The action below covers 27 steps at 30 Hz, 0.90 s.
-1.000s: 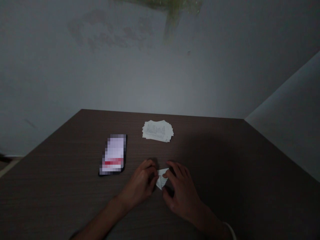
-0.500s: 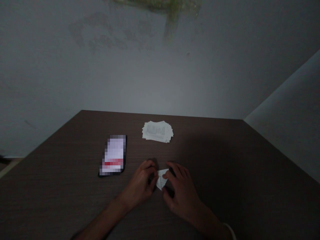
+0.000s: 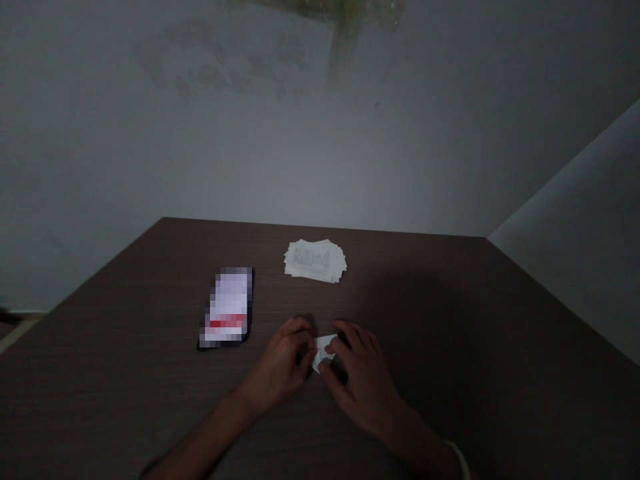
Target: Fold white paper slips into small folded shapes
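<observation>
A small folded piece of white paper [image 3: 323,352] lies on the tabletop between my hands, partly hidden by my fingers. My left hand [image 3: 280,355] pinches its left side. My right hand [image 3: 357,377] covers its right side, with the fingertips pressed on the fold. Farther up the table sits a loose stack of printed white paper slips [image 3: 315,261], not touching either hand.
A dark-edged, pixelated rectangular object, probably a phone [image 3: 227,307], lies left of my left hand. The dark wood-grain table [image 3: 415,300] meets a grey stained wall at its far edge. A pale band circles my right wrist.
The paper looks more tightly folded and shows less of its printed face. My right hand has moved slightly down onto it, and my left hand has barely moved.
</observation>
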Each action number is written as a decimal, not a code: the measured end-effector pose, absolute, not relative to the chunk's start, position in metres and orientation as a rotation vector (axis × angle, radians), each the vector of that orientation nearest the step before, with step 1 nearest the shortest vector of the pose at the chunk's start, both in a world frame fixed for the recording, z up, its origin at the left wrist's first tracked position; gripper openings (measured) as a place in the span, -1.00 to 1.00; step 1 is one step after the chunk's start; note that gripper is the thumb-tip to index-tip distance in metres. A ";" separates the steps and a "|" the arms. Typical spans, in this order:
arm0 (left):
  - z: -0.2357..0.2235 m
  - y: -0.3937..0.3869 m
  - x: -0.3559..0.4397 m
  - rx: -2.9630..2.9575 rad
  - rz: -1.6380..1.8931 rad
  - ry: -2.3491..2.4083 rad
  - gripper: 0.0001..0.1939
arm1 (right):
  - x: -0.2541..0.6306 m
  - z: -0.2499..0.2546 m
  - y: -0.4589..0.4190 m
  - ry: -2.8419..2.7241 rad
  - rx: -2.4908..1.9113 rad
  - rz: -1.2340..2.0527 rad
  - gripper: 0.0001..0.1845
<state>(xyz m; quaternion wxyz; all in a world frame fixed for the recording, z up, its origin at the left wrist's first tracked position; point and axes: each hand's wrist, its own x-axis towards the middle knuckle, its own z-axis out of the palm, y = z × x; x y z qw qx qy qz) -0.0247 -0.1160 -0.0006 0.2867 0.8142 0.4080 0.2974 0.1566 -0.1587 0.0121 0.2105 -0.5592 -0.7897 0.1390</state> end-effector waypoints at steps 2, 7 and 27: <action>0.001 -0.116 -0.025 2.174 0.789 1.091 -0.86 | 0.156 0.010 -0.158 -2.193 -1.558 0.376 -0.89; 0.001 -0.116 -0.025 2.174 0.777 1.112 -0.85 | 0.158 0.010 -0.158 -2.204 -1.562 0.370 -0.88; -0.001 -0.116 -0.025 2.172 0.797 1.094 -0.85 | 0.161 0.009 -0.155 -2.218 -1.538 0.352 -0.84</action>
